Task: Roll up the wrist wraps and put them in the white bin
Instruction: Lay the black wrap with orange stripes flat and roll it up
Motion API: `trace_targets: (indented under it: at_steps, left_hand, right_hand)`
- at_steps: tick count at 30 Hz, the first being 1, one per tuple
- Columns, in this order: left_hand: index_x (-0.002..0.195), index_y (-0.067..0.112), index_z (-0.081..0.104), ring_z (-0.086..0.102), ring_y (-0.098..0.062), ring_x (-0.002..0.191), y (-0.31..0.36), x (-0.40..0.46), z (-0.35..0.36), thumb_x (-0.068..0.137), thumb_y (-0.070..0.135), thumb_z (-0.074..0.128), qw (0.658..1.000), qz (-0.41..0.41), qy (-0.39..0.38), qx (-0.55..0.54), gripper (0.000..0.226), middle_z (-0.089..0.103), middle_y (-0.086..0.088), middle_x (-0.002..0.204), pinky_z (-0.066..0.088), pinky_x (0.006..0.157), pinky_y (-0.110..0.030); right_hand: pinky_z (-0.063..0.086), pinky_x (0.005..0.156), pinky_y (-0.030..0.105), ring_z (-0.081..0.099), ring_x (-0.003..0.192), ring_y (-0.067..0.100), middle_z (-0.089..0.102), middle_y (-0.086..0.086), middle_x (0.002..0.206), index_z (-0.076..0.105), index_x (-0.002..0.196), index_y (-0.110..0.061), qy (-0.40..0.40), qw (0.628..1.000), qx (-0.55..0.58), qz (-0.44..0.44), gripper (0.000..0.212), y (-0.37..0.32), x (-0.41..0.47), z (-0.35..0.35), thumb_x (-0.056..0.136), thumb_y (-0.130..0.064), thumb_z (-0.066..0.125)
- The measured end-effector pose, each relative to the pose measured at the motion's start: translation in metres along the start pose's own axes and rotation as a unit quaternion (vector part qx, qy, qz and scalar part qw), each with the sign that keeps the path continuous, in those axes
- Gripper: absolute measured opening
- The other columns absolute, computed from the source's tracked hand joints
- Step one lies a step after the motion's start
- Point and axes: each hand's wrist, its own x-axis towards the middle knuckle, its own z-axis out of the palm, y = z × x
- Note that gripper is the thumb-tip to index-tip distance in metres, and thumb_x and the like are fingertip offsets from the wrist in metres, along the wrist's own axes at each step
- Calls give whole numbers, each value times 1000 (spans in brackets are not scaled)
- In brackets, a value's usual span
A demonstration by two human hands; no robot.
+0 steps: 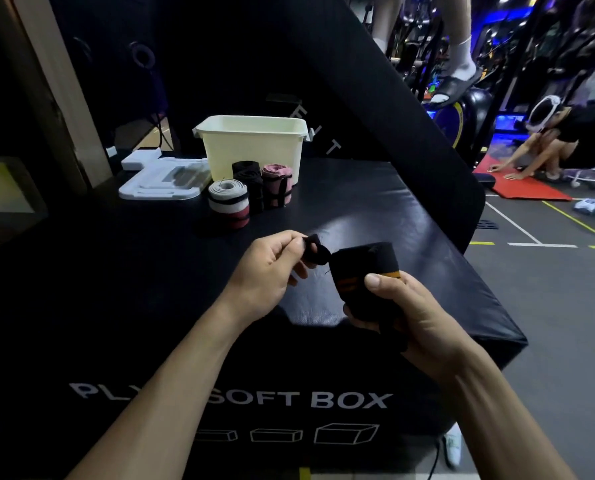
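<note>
The right hand (413,313) grips a rolled black wrist wrap (365,271), roll axis roughly upright; the left hand (268,271) pinches its loose loop end (313,252) just leftward. Both are held over the desk (375,209), well short of the white bin (251,143), which stands beyond them, slightly nearer the left hand.

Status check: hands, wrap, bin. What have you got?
Right hand grips black-orange wrap roll; left hand pinches its loose end. Three rolled wraps wait beside the white bin. Path clear.
</note>
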Motion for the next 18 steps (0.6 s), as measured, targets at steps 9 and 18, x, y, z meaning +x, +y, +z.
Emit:
trace_targets:
  at_steps: [9, 18]
  left_hand:
    - [72, 20, 74, 61, -12, 70, 8, 0, -12, 90, 28, 62, 951, -153, -35, -266, 23, 67, 1, 81, 50, 69, -29]
    - [78, 18, 66, 61, -9, 69, 6, -1, -1, 89, 42, 65, 964, -126, -45, -228, 27, 65, 3, 79, 54, 65, -24]
  right_hand:
    - [44, 82, 43, 66, 78, 23, 55, 17, 95, 61, 96, -10, 0, 999, -25, 39, 67, -2, 2, -1, 48, -42, 93]
    - [42, 83, 45, 63, 75, 25, 55, 16, 88, 60, 100, -6, -7, 999, -4, 44, 59, -2, 1, -1, 57, -36, 87]
